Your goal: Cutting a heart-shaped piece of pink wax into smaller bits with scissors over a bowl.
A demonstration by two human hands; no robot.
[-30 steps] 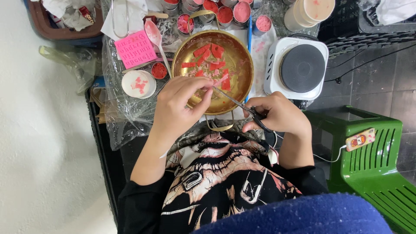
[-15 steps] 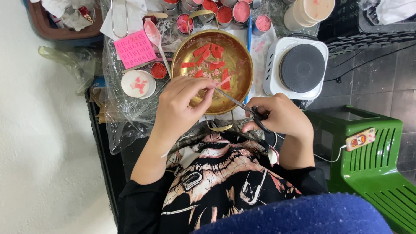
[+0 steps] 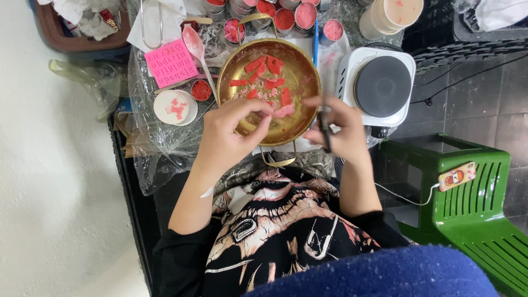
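Left hand (image 3: 228,137) is pinched narrow on a pink chunk (image 3: 284,111) of what looks like wax, holding it right over the near rim of the brass bowl (image 3: 300,77), about 6 o'clock on the bowl. Right hand (image 3: 341,129) has its grip wrapped around a pair of scissors (image 3: 324,127), closed on the handles; I can't tell if the blades are apart.

If you're snipping stuff like this, my take: keep the chunk well inside the rim so the bits land with the other red and pink pieces (image 3: 264,74) sitting around 12 o'clock in the bowl, not on the plastic sheet (image 3: 151,148) covering the counter. Hold the chunk by its far end so the fingertips (image 3: 264,113) stay clear of the blades, and take small bites, since thick wax probably cracks and flies.

Around it: a white hot plate (image 3: 382,85) at 3 o'clock of the bowl, a pink spoon (image 3: 195,47) at 10 o'clock, a pink mould (image 3: 171,63) and a small white cup (image 3: 175,107) at 9 o'clock, and little tins (image 3: 286,16) of red wax lined up past 12 o'clock.
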